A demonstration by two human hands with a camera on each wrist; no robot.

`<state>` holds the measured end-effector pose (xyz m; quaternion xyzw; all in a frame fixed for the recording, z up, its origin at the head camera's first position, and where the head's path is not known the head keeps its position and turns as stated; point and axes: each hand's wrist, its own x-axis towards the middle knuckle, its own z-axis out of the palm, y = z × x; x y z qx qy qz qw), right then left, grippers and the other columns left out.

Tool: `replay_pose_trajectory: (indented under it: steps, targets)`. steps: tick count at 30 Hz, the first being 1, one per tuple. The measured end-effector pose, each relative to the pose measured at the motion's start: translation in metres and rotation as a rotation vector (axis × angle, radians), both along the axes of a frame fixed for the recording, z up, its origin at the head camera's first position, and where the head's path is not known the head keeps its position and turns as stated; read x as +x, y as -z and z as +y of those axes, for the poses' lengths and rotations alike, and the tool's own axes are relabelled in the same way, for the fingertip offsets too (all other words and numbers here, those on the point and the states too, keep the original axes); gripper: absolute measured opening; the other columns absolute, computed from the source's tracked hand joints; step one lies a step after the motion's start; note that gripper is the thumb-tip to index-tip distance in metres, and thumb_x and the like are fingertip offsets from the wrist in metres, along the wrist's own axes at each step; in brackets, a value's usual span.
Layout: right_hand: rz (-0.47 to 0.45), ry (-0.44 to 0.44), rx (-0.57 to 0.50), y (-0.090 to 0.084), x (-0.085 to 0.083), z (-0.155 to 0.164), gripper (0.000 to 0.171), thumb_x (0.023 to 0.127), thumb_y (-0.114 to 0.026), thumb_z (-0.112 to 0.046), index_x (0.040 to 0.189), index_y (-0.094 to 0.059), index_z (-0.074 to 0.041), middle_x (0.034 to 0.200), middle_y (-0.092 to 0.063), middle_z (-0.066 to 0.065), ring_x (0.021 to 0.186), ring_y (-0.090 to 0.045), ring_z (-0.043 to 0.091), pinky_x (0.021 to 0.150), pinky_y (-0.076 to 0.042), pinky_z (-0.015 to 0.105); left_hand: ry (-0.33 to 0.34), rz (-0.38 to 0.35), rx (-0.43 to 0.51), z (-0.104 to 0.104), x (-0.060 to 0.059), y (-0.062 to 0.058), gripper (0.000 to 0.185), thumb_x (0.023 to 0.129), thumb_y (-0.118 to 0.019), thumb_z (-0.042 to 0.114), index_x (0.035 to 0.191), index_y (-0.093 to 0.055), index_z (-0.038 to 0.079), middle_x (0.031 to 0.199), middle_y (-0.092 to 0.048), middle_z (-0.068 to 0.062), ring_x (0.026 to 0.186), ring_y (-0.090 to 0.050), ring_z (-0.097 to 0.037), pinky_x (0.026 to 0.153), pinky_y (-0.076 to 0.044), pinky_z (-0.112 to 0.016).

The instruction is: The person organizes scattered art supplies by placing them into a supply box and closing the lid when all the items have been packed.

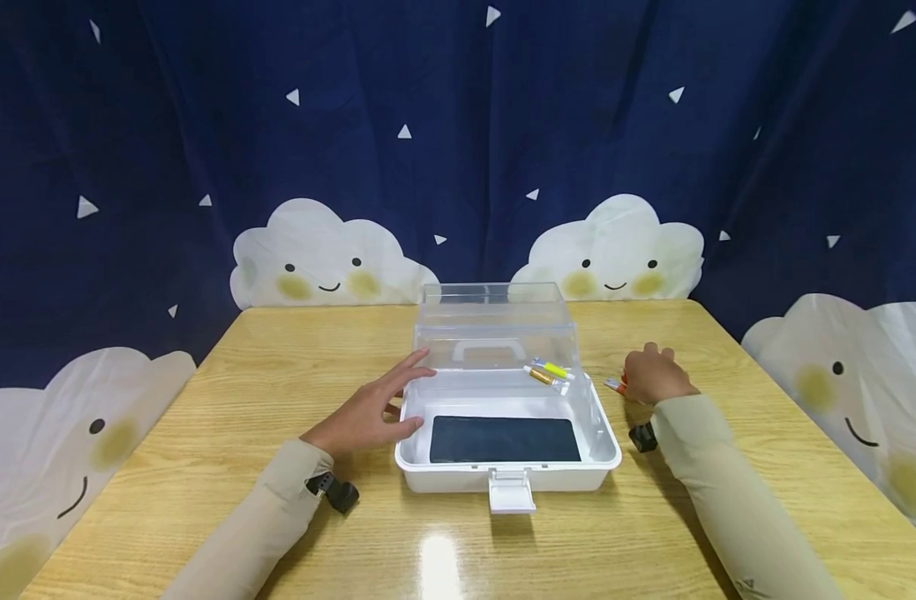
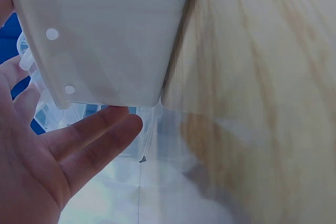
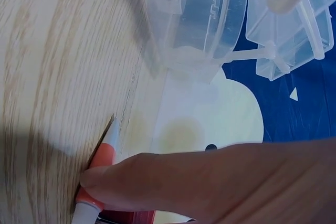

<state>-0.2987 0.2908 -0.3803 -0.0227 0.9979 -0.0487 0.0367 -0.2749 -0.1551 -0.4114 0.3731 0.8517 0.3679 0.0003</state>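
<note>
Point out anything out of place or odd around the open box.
Nothing looks spilled or damaged. One orange-and-white tube lies outside the white box on the table, under the right hand, while similar tubes sit inside.

Head view high, facing forward, wrist views close, sharing box (image 1: 503, 433)

A finger (image 3: 173, 179) presses an orange-and-white tube (image 3: 97, 174) on the wooden table (image 3: 47, 66), near a clear box (image 3: 210, 19).

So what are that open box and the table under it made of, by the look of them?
The box looks like plastic: a glossy white base and a see-through lid, through which the backdrop shows. The table looks like light wood or a wood-grain laminate; streaky grain runs along it, and its sheen reflects the lamp, so it seems varnished or coated.
</note>
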Motion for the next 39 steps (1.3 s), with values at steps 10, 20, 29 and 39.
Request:
replay_pose_trajectory:
  steps: [10, 20, 29, 39]
  targets:
    - [-0.009, -0.033, 0.006, -0.003, 0.000, 0.002, 0.008, 0.079, -0.065, -0.007, 0.073, -0.061, -0.004, 0.089, -0.045, 0.025, 0.083, -0.039, 0.045, 0.059, -0.044, 0.047, -0.004, 0.003, -0.011, 0.000, -0.001, 0.000, 0.064, 0.089, -0.066, 0.035, 0.145, -0.036, 0.037, 0.159, -0.006, 0.023, 0.116, -0.054, -0.016, 0.084, -0.053, -0.027]
    - [-0.019, -0.114, 0.022, -0.010, -0.003, 0.006, 0.032, 0.079, -0.061, -0.003, 0.053, -0.046, -0.015, 0.058, -0.038, 0.001, 0.065, -0.039, 0.024, 0.068, -0.029, 0.040, -0.005, 0.007, -0.006, 0.000, -0.002, 0.000, 0.065, 0.089, -0.067, 0.030, 0.145, -0.036, 0.036, 0.160, -0.008, 0.019, 0.116, -0.055, -0.017, 0.084, -0.054, -0.028]
    - [-0.040, -0.089, -0.096, -0.018, 0.002, 0.008, 0.035, 0.075, -0.059, 0.002, 0.053, -0.039, -0.018, 0.054, -0.023, -0.005, 0.052, -0.021, 0.013, 0.049, -0.024, 0.027, -0.005, -0.001, -0.006, 0.000, -0.002, 0.000, 0.065, 0.089, -0.068, 0.030, 0.146, -0.036, 0.036, 0.159, -0.006, 0.023, 0.117, -0.054, -0.016, 0.085, -0.053, -0.028]
    - [0.060, -0.154, -0.130, -0.027, 0.004, 0.008, 0.033, 0.079, -0.067, -0.008, 0.051, -0.049, -0.012, 0.051, -0.033, -0.006, 0.049, -0.029, 0.012, 0.048, -0.027, 0.025, -0.007, 0.005, -0.004, 0.000, -0.002, 0.001, 0.066, 0.089, -0.068, 0.030, 0.146, -0.036, 0.037, 0.161, -0.008, 0.014, 0.120, -0.053, -0.018, 0.084, -0.053, -0.027]
